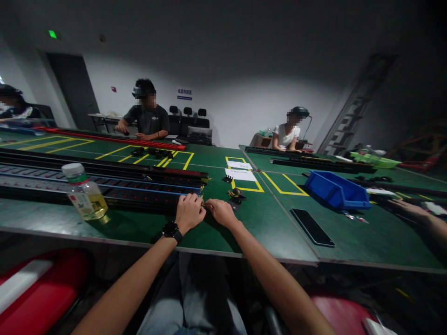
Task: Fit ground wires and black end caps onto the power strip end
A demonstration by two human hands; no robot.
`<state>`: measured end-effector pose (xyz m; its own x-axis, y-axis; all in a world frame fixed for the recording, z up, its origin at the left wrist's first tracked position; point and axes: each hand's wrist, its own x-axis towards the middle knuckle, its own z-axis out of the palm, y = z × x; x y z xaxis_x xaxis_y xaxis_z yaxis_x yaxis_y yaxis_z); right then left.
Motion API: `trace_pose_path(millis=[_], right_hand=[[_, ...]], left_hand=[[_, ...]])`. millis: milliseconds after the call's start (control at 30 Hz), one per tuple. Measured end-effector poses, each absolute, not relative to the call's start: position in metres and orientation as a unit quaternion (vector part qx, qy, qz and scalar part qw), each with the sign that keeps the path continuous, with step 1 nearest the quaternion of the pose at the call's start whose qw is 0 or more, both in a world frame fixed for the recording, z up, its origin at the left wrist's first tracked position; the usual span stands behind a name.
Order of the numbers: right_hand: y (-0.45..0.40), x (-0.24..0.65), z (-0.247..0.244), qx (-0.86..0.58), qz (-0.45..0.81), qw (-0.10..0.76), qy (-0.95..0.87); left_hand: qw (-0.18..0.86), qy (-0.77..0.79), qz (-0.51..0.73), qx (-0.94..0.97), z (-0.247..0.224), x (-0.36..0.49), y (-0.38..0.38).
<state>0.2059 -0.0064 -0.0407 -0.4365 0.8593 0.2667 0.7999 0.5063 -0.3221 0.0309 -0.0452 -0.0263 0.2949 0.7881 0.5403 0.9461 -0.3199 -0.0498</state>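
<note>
My left hand (190, 211), with a black watch (171, 229) on its wrist, is closed at the right end of a long black bar (146, 203). Almost touching it, my right hand (220, 212) is closed too, thumb and forefinger pinched together. What lies between the fingertips is too small and hidden to make out. Yellowish wires show at the bar ends just above my hands. To the right of my right hand lie small black parts (236, 192) with a bit of yellow.
A drink bottle (84, 195) stands at the left. At the right are a phone (312, 226), a blue bin (337, 190) and a neighbour's hand (407, 208). White paper sheets (240, 174) lie ahead on the green table (268, 232). Co-workers sit across it.
</note>
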Motion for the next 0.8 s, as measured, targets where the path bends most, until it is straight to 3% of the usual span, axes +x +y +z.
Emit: trace_pose_path(millis=[800], right_hand=[[-0.0042,0.2052,-0.0409,-0.492,0.075,0.201,-0.844]], left_hand=[[0.15,-0.556,-0.235,-0.783,-0.0275,0.0304,-0.0438]])
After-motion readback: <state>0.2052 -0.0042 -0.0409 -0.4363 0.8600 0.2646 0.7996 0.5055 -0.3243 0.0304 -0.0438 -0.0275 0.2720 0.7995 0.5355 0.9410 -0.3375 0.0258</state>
